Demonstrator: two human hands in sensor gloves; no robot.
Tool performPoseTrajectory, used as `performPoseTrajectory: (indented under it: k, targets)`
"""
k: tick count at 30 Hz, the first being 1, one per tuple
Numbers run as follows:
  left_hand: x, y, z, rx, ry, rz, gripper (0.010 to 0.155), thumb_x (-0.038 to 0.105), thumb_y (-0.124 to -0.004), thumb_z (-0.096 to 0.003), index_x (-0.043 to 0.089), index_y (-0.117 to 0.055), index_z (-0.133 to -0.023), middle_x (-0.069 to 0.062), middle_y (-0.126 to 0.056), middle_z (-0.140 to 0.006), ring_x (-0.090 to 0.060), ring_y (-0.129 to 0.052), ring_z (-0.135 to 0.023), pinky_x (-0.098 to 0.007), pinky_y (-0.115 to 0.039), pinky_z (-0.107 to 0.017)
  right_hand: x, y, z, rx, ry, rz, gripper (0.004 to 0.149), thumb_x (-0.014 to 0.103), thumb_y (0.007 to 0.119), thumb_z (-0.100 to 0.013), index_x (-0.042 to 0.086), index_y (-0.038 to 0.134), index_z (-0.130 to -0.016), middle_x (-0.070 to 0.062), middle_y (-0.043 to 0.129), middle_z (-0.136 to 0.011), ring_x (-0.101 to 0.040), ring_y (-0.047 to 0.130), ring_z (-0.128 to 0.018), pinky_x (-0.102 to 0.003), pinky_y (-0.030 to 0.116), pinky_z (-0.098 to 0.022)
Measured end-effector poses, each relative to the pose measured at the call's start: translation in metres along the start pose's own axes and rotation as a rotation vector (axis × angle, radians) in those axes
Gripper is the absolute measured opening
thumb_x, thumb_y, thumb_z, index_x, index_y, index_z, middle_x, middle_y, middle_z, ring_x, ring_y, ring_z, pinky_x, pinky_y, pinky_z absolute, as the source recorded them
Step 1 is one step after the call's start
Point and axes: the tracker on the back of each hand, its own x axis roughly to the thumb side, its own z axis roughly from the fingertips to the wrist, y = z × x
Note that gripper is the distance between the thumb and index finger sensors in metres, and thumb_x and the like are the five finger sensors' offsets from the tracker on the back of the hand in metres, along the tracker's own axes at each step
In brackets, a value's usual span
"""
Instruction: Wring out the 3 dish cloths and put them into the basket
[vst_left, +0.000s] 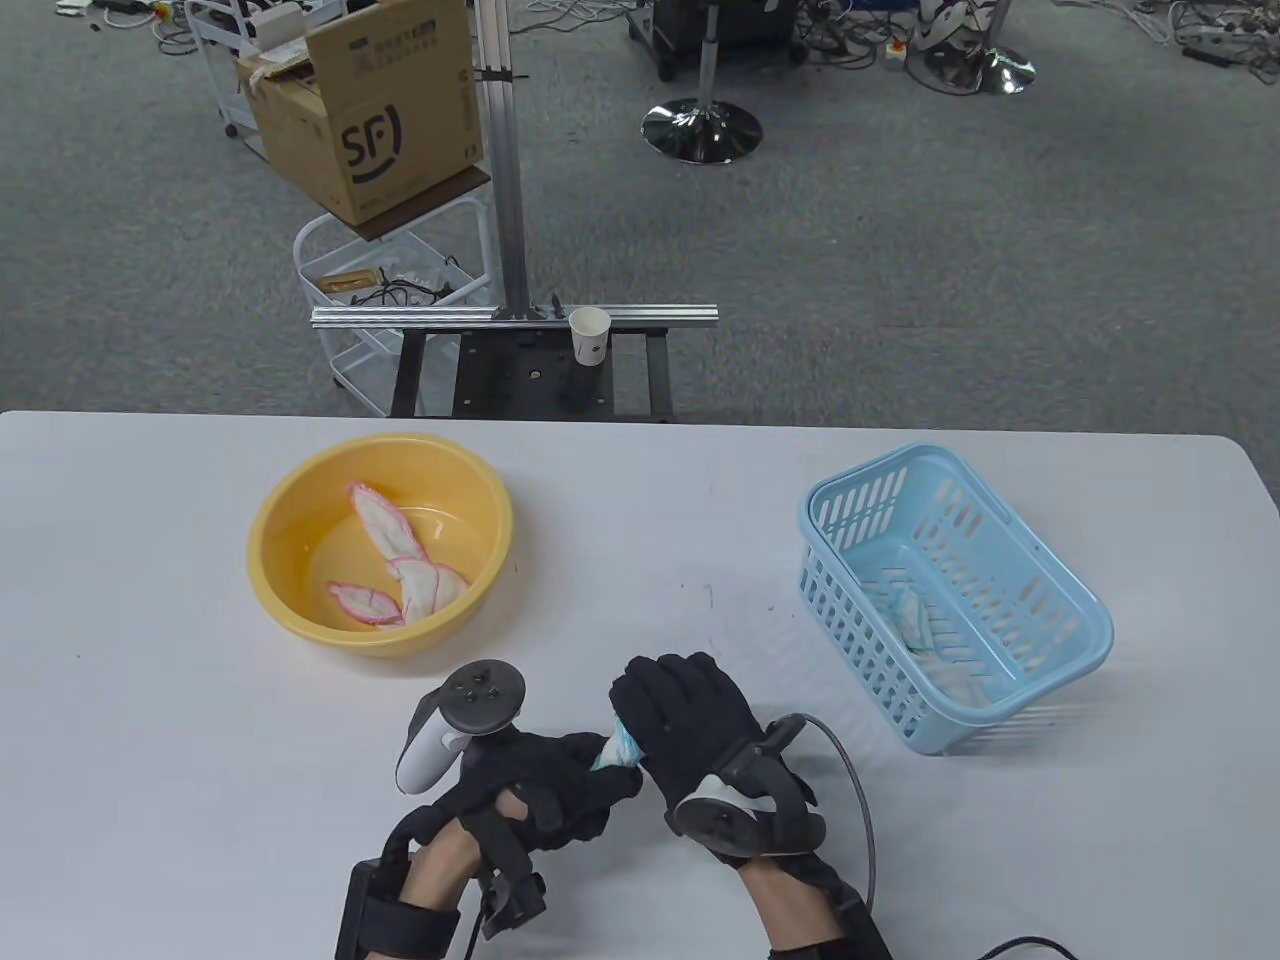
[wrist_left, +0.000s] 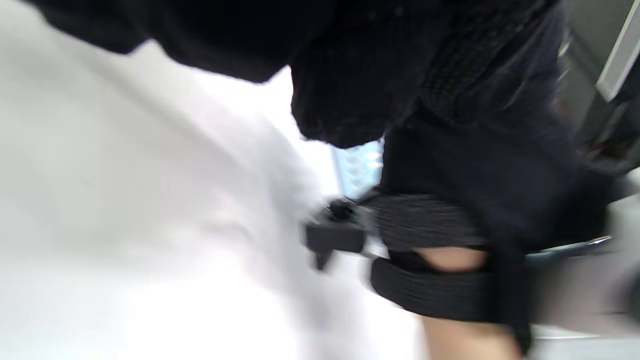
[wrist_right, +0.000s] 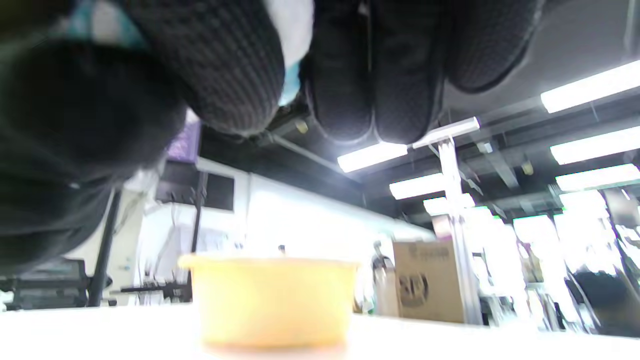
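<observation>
Hands are meeting low at the worktop's (vst_left: 120, 620) front edge, and we are seeing both clenching one cloth. Left hand (vst_left: 540, 785) is curling its fingers round the near end of a blue-white dish cloth (vst_left: 618, 748); right hand (vst_left: 700, 735) is closing over the far end, knuckles up. Only a short strip of the cloth is showing between the two gloves, so it is sitting directly between and inside both fists, touching each. In the right wrist view we are catching bits of that same blue-white cloth (wrist_right: 292, 30) squeezed among the dark fingers (wrist_right: 345, 75). Left wrist view is blurring badly; we are making out only black glove and a strapped wrist there.

Yellow basin (vst_left: 290, 600) is standing on the worktop left of centre, well apart from the hands, and a pink-edged dish cloth (vst_left: 395, 565) is lying twisted inside it; whether that is one cloth or more we cannot tell. Blue basket (vst_left: 1060, 600) is sitting to the right, near the right hand but not touching it, with a pale dish cloth (vst_left: 915, 625) lying in its bottom.
</observation>
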Motion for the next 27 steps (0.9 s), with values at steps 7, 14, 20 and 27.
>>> performPoseTrajectory:
  k: [7,14,20,27]
  targets:
    - [0.008,-0.007,-0.003,0.177,0.067,-0.441,0.059,0.046,-0.091,-0.0426,0.01,-0.082,-0.089,0.005,-0.102,-0.038,-0.017,-0.093,-0.009,-0.045,-0.084,-0.02,0.004,0.009,-0.005,0.134,0.064,0.053,0.056,0.034,0.097,-0.044,0.011,0.077,-0.091,-0.011,0.1,-0.077,-0.035,0.102,-0.067,-0.056,0.08,-0.056]
    - [0.014,-0.01,-0.002,0.331,0.067,-0.726,0.056,0.047,-0.09,-0.0399,0.013,-0.084,-0.084,0.008,-0.101,-0.038,-0.016,-0.093,-0.01,-0.044,-0.084,-0.021,0.007,0.008,-0.008,0.185,0.174,0.029,0.054,0.036,0.102,-0.04,0.006,0.087,-0.083,-0.01,0.11,-0.059,-0.031,0.112,-0.047,-0.053,0.089,-0.044]
    - [0.016,-0.011,0.002,0.456,0.038,-0.865,0.053,0.047,-0.089,-0.0389,0.016,-0.085,-0.081,0.009,-0.1,-0.038,-0.015,-0.093,-0.011,-0.043,-0.085,-0.021,0.01,0.006,-0.01,0.224,0.267,-0.028,0.055,0.04,0.103,-0.04,0.002,0.09,-0.078,-0.008,0.113,-0.047,-0.028,0.115,-0.034,-0.05,0.092,-0.035]
    - [0.02,-0.014,0.004,0.527,-0.015,-0.957,0.05,0.046,-0.087,-0.0402,0.017,-0.086,-0.08,0.01,-0.1,-0.038,-0.014,-0.093,-0.011,-0.042,-0.085,-0.022,-0.002,0.01,-0.007,0.296,0.413,-0.234,0.054,0.041,0.103,-0.04,0.0,0.094,-0.073,-0.006,0.115,-0.039,-0.026,0.115,-0.026,-0.049,0.093,-0.03]
